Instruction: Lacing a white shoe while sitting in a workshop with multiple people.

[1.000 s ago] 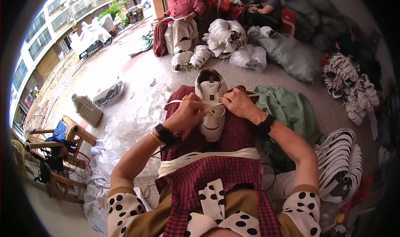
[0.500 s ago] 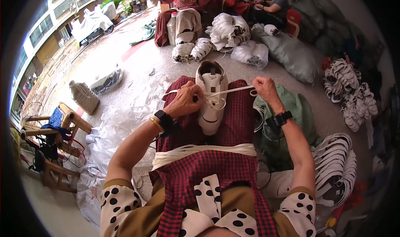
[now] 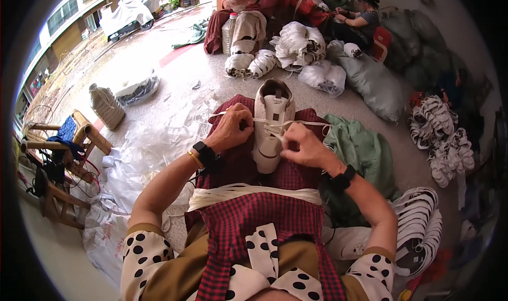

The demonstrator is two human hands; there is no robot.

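A cream sneaker (image 3: 266,160) lies on my lap, its toe toward me and its heel opening away. Its pale shoelace (image 3: 263,121) stretches across the upper, with one loose end trailing to each side. On the left of the sneaker, my left hand (image 3: 232,127) is closed, pinching the shoelace. My right hand (image 3: 308,148) is closed close against the sneaker's right side, with the lace at its fingertips; the exact grip is partly hidden. Across my lap, over the red checked apron (image 3: 264,216), lies a bundle of cream shoelaces (image 3: 248,196).
Green cloth (image 3: 362,153) lies right of my knees, with a stack of white shoe pieces (image 3: 415,227) nearer me. Plastic sheeting (image 3: 143,169) and a bamboo stool (image 3: 87,134) are at left. Ahead are bundled shoe uppers (image 3: 299,44), a grey sack (image 3: 368,84) and two seated people.
My right hand has moved left and inward, from pulling the lace out wide to the sneaker's side. My left hand has shifted slightly left. A seated person ahead now has both hands together on something.
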